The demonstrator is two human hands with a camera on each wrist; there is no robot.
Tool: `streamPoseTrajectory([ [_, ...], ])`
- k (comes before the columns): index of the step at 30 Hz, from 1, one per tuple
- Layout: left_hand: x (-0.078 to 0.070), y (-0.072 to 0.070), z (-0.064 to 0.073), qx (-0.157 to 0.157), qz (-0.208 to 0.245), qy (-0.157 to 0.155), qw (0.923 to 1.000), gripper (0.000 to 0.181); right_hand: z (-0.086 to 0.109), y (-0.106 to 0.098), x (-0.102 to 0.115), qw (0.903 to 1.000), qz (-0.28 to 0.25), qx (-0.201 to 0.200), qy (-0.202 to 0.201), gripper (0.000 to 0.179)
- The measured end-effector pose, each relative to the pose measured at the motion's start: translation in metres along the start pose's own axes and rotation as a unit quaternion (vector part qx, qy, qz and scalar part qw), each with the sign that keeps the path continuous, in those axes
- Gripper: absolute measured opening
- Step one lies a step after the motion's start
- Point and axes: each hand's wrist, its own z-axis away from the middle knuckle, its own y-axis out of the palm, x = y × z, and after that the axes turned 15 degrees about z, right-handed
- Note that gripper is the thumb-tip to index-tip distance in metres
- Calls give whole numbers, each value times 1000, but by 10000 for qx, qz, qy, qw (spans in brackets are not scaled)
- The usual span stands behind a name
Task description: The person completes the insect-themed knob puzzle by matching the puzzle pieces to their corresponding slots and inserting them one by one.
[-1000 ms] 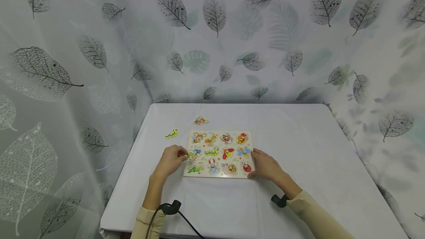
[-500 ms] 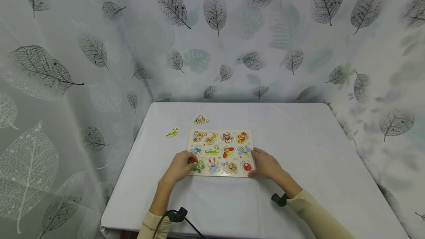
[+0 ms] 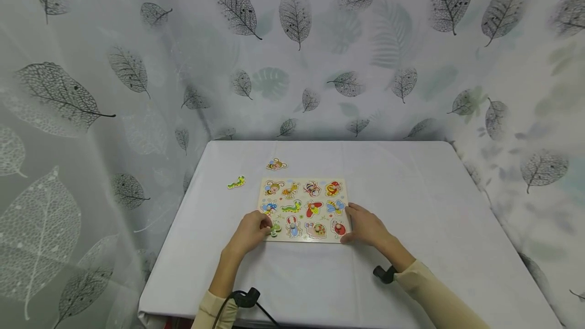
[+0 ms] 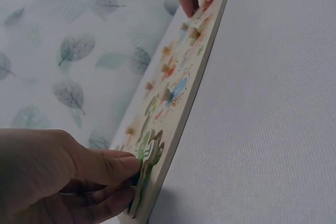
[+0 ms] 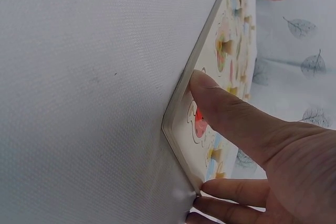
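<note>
In the head view, a wooden knob puzzle board with colourful insect pictures lies flat. My left hand is at its near left corner, where thumb and fingers pinch a green puzzle piece. That piece stands tilted on the board's surface in the left wrist view, its lower part hidden by the fingers. At the opposite end my right hand grips the board's near right corner. Its thumb presses on the top face beside a ladybug piece, while the fingers lie along the right edge.
Behind the board, a loose bee piece lies on the white tablecloth. A loose green caterpillar piece lies to the board's left. A leaf-patterned curtain hangs around the table. A black cable trails from the left wrist camera.
My left hand has moved right and toward the near edge, bringing the green piece from the board's left edge to its near left corner. The right hand has kept its place.
</note>
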Motion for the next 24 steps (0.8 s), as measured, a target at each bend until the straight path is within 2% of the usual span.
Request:
streamPoseTrajectory([
  [24, 0, 2, -1, 150, 6, -28, 9999, 4, -1, -1, 1, 9999, 103, 15, -7, 100],
])
